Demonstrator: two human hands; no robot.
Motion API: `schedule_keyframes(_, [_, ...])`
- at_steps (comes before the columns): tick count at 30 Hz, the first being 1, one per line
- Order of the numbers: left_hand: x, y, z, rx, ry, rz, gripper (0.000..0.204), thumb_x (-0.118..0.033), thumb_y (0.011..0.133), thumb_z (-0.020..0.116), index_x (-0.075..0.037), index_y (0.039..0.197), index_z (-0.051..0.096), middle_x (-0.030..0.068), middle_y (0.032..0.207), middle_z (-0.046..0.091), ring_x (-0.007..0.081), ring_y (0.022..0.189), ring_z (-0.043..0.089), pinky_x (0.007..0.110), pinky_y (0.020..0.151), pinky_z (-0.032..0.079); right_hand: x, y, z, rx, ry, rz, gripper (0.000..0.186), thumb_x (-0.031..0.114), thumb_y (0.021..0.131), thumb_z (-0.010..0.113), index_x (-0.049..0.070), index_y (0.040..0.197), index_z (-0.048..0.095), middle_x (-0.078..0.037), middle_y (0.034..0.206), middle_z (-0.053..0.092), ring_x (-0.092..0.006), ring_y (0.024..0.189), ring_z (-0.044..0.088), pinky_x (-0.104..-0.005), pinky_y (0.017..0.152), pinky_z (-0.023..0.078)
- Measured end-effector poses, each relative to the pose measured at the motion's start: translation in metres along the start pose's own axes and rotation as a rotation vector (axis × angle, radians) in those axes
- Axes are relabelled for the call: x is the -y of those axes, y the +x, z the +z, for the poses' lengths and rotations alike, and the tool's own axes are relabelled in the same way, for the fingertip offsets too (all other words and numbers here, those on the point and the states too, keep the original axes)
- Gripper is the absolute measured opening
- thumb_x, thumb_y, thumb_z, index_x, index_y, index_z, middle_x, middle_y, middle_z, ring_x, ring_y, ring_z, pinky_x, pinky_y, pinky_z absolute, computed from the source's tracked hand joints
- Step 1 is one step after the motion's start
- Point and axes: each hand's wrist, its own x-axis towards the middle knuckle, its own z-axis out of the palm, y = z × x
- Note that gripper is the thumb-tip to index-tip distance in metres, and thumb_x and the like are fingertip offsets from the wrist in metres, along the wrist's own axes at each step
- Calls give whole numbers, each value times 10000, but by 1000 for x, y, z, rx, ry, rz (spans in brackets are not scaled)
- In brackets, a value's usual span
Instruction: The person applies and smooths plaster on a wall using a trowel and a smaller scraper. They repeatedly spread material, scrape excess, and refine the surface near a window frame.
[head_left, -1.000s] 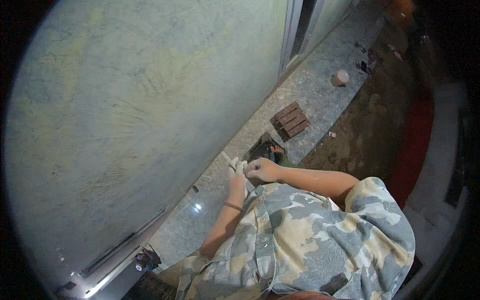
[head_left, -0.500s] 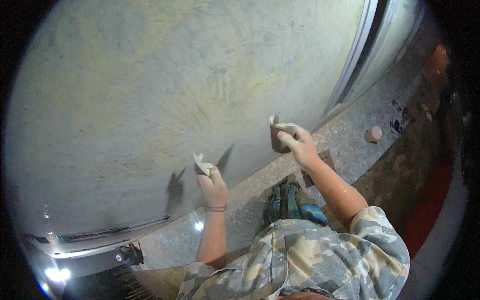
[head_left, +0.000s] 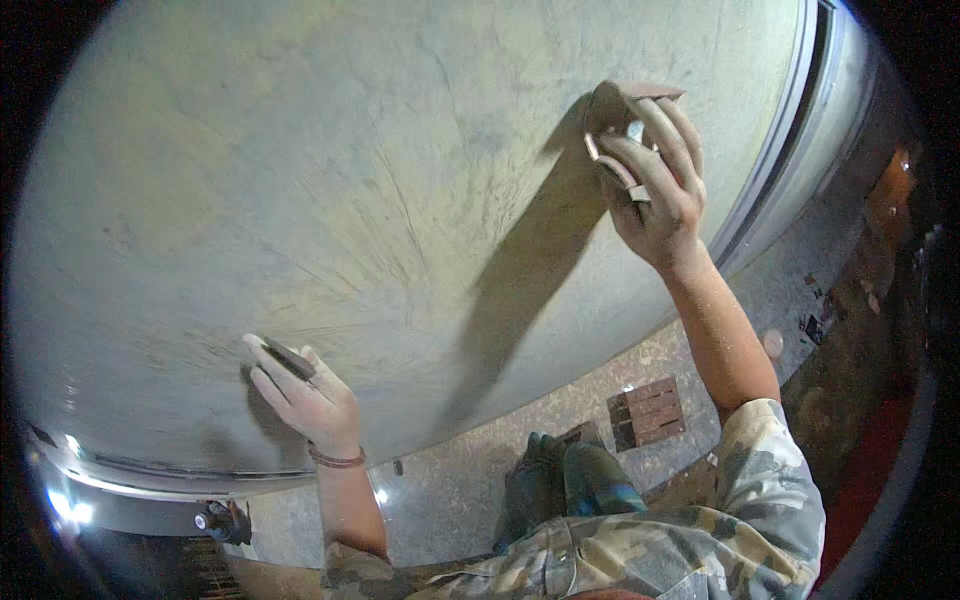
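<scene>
A large wall (head_left: 330,200) with grey and yellowish smeared patches fills most of the view. My right hand (head_left: 660,180), dusted with powder, is raised toward its upper right. It grips a curled piece of brown sandpaper (head_left: 608,100) with a pale back, bent round between the fingers, close to the wall. Lower left, my left hand (head_left: 315,400) reaches toward the wall with fingers stretched. Between its thumb and fingers sits a dark, narrow folded piece of sandpaper (head_left: 287,357), seen nearly edge-on. Shadows of both hands fall on the wall.
Along the right runs a pale frame (head_left: 785,130) with a dark gap. Below, the floor holds a brown slatted panel (head_left: 655,412), a pale cup (head_left: 772,344) and small dark scraps. A bright lamp (head_left: 70,508) and a dark object with a round lens (head_left: 222,522) stand at lower left.
My right hand has risen up the wall and to the right with its sandpaper. My left hand has shifted left, and its fingers are more stretched. The view has moved too.
</scene>
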Motion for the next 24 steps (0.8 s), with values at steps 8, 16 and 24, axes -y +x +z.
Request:
schedule_keyframes(8, [3, -2, 35, -223, 326, 243, 784, -170, 874, 773, -15, 1572, 451, 119, 1164, 517, 289, 1081, 548, 425, 949, 504, -8, -16, 30, -160, -266, -109, 441, 264, 931, 796, 96, 1331, 716, -102, 1408, 675, -276, 1377, 577, -421, 1150, 464])
schedule_keyframes(16, [-1, -4, 76, -571, 449, 330, 809, -223, 873, 789, -174, 1601, 438, 41, 1216, 538, 241, 1126, 550, 399, 1000, 524, 0, -27, 55, -408, -135, -106, 352, 106, 917, 761, 20, 1253, 702, -227, 1352, 674, -448, 1301, 610, -507, 1117, 488])
schedule_keyframes(24, [9, -16, 54, -520, 386, 355, 776, -171, 867, 792, -165, 1574, 473, 18, 1221, 567, 218, 1109, 566, 346, 951, 556, 2, -17, 54, -350, -330, -29, 424, 368, 959, 745, 181, 1339, 721, -86, 1410, 669, -346, 1297, 611, -420, 1124, 483])
